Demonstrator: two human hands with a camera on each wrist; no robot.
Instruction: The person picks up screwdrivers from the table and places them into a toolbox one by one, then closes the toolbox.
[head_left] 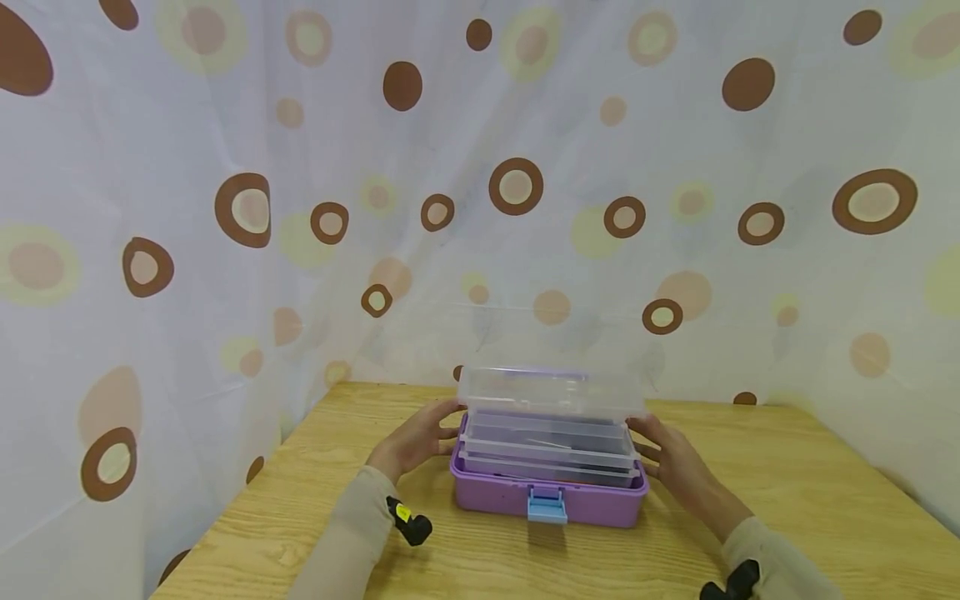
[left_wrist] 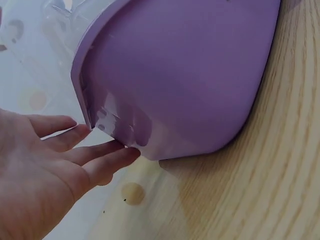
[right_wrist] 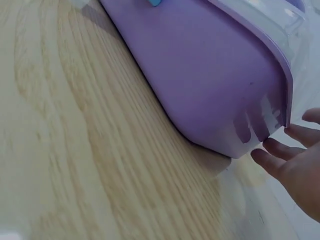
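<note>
A purple toolbox (head_left: 495, 493) with a light blue front latch (head_left: 547, 506) sits on the table. Its see-through lid (head_left: 551, 390) stands raised at the back, and clear trays (head_left: 547, 454) show inside. My left hand (head_left: 420, 437) is at the left end of the box; in the left wrist view its nearly straight fingertips (left_wrist: 131, 154) touch the purple end near the rim. At the opposite end is my right hand (head_left: 671, 458), fingers (right_wrist: 270, 159) extended at the end wall. Whether either thumb presses the lid is hard to tell. The latch hangs unfastened.
The wooden table (head_left: 285, 500) reaches back to a white curtain (head_left: 525, 267) with brown and yellow circles, which also runs along the left side. Black wrist cameras (head_left: 411, 523) are strapped over both sleeves. Dark contents under the trays are unclear.
</note>
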